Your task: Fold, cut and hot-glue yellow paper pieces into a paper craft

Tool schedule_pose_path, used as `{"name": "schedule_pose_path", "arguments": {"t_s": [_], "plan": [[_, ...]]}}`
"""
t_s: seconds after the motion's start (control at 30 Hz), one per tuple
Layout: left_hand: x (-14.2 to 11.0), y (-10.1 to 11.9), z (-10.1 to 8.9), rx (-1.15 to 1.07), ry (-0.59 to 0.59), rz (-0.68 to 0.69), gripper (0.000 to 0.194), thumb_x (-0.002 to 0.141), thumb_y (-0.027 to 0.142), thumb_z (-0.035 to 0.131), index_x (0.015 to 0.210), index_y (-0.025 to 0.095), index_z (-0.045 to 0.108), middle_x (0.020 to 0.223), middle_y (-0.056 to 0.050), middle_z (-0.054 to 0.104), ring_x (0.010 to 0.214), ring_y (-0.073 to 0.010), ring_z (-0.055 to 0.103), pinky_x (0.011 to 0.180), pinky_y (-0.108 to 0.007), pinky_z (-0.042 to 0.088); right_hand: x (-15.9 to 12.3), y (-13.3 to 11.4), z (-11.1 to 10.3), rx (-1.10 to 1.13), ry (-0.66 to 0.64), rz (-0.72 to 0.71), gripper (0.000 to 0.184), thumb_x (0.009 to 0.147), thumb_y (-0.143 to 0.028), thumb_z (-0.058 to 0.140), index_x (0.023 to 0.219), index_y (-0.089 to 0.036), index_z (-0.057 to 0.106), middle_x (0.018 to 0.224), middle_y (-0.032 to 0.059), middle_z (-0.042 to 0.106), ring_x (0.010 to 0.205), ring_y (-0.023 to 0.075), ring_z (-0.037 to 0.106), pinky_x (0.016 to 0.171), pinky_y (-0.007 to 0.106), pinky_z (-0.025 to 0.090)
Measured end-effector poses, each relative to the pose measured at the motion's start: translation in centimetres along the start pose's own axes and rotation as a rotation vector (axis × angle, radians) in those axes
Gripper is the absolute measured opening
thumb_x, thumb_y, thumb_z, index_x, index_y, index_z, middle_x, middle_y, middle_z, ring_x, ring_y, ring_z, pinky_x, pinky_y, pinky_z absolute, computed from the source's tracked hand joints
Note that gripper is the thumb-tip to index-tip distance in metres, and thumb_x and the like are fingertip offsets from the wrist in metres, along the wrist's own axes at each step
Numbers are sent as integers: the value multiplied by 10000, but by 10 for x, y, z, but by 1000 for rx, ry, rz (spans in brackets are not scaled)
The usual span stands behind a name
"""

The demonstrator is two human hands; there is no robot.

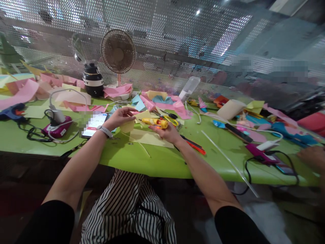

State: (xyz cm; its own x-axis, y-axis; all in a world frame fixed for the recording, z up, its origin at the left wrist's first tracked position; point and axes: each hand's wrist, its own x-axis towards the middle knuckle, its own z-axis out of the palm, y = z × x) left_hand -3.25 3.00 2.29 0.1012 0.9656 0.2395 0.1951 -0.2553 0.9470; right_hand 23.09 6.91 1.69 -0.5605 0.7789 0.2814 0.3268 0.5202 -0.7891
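My right hand (168, 134) is wrapped round a yellow glue gun (153, 122) with orange parts, its nozzle turned to the left. Across from it, my left hand (121, 118) pinches a small piece of yellow paper (127, 126); the nozzle is close to this paper, but I cannot tell whether they touch. Below both hands a yellow paper strip (151, 138) lies flat on the green table (157, 162). Scissors with yellow-and-black handles (171, 118) rest behind the glue gun. An orange-red cutter (195, 147) lies right of my right wrist.
A lit phone (95, 124) lies by my left wrist. Purple power strips (59, 126) with cables sit on both sides. Behind stand a fan (118, 51), a black bottle (93, 80) and coloured paper. A clear stick (228, 162) overhangs the front edge; another person's hand (312, 157) is far right.
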Motion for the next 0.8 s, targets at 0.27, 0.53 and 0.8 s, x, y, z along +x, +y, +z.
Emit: {"name": "schedule_pose_path", "arguments": {"t_s": [0.27,0.53,0.8], "plan": [[1,-2,-1,-10,-1,14,431,793,291,772,1180,128,674,889,-60,725,776,-142,690,691,-253,536,-2,-1,0,-29,15,-23,458,737,-619,729,790,-165,756,656,36,687,608,194,616,545,285,474],[0,1,0,-40,17,-12,401,790,257,770,1160,132,678,862,-43,709,725,-115,663,644,-229,513,-3,-3,-6,-59,28,-80,455,775,-648,683,712,-198,654,622,7,598,611,177,557,561,289,432],[3,-4,-4,-37,41,-21,433,767,322,796,1152,152,694,892,-61,714,735,-134,667,627,-239,523,-6,10,-60,-270,214,-163,522,762,-726,657,739,-211,574,691,1,549,634,157,487,593,296,390]]}}
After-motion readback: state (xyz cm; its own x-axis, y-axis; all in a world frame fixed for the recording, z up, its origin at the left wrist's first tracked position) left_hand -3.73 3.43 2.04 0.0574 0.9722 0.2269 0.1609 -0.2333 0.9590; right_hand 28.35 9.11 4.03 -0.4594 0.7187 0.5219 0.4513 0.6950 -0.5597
